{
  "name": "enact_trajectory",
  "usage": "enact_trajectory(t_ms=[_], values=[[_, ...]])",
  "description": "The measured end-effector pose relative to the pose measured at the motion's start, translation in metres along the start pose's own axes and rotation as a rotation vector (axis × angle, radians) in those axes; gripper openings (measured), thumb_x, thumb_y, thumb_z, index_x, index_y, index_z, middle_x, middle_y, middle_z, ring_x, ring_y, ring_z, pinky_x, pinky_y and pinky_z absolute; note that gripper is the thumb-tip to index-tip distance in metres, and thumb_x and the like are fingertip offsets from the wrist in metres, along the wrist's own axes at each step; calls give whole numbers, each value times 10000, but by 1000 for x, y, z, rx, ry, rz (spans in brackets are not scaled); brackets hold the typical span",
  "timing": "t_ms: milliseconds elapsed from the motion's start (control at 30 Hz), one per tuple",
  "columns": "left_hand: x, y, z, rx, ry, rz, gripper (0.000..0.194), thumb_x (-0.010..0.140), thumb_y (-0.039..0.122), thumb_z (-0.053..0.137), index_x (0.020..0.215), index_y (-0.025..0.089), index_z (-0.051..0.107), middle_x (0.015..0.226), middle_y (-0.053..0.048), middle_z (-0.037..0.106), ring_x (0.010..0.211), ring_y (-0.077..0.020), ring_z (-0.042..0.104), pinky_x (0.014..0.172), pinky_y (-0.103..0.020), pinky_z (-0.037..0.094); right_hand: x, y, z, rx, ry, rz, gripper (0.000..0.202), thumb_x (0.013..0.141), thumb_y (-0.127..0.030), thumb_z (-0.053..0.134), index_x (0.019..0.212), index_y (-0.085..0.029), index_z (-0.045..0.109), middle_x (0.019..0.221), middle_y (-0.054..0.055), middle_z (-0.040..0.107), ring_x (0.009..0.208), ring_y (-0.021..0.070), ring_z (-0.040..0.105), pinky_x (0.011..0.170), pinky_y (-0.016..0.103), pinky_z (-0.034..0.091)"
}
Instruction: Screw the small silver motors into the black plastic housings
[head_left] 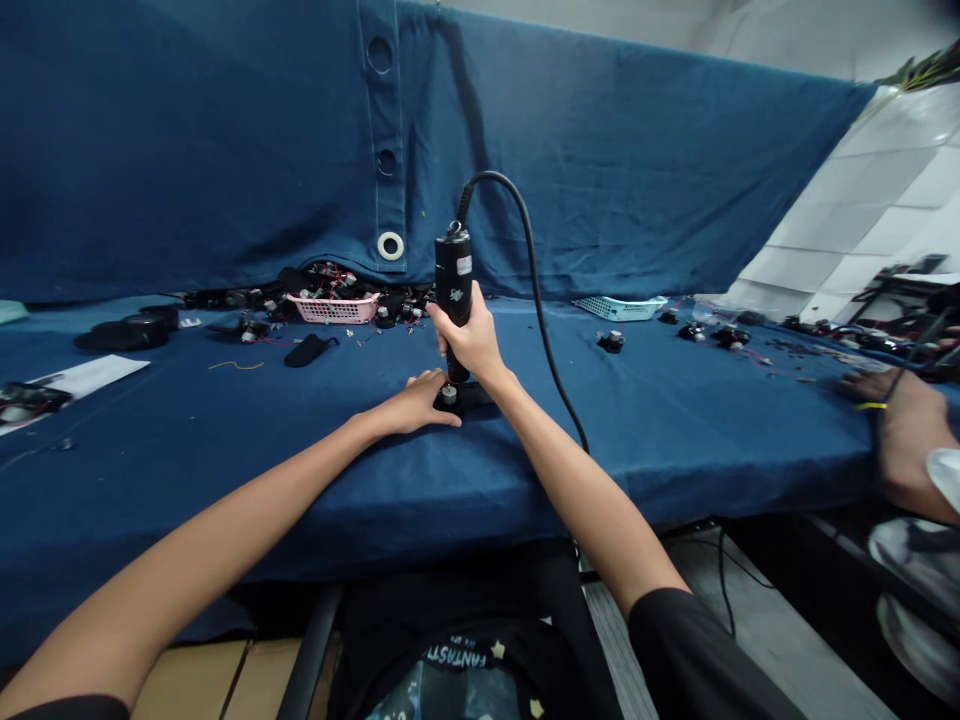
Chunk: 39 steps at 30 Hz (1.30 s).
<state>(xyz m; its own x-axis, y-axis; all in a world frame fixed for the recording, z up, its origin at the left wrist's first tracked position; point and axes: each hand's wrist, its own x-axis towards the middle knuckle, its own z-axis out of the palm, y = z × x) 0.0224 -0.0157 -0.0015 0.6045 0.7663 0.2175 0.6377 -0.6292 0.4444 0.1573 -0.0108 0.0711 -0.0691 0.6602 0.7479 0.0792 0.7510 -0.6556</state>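
Observation:
My right hand [474,335] is wrapped round a black corded electric screwdriver [454,265], held upright with its tip pointing down. Its cord arches from the top and drops to the right. Below the tip lies a black part with a small silvery motor [449,394] on the blue-covered table [645,400]. Part of this piece reaches right, behind my right forearm. My left hand [420,403] grips the black part from the left, thumb at the near side and fingers at the far side. Whether the tip touches the part I cannot tell.
A pink basket [334,308] heaped with black parts and red wires stands behind. A pale blue basket [621,308] is at back right, near several motor pieces. Black shells [124,330] and white paper [90,378] lie left. Another person's hand [904,410] rests at the right.

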Motion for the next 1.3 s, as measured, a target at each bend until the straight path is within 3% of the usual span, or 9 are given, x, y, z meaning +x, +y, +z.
enact_trajectory(t_ms=[167, 833, 1300], values=[[1, 1, 0, 0, -2, -24, 644, 731, 524, 725, 1228, 167, 525, 1302, -175, 550, 1194, -377, 510, 995, -506, 388, 0, -2, -1, 8, -7, 9, 487, 760, -575, 719, 912, -260, 380, 533, -112, 511, 356, 100, 485, 382, 266, 418], [1, 2, -1, 3, -4, -16, 613, 739, 527, 726, 1179, 146, 532, 1216, -167, 570, 1102, -351, 540, 953, -481, 416, 1, 5, -2, 40, 12, -8, 419, 819, -547, 668, 910, -258, 377, 540, -114, 524, 345, 87, 483, 370, 239, 402], [2, -3, 1, -28, -5, 13, 652, 740, 546, 727, 1211, 141, 532, 1237, -167, 567, 1114, -348, 539, 955, -475, 423, 1, 2, -3, 25, 7, 21, 487, 774, -596, 692, 908, -257, 369, 576, -104, 539, 359, 84, 482, 386, 254, 412]])
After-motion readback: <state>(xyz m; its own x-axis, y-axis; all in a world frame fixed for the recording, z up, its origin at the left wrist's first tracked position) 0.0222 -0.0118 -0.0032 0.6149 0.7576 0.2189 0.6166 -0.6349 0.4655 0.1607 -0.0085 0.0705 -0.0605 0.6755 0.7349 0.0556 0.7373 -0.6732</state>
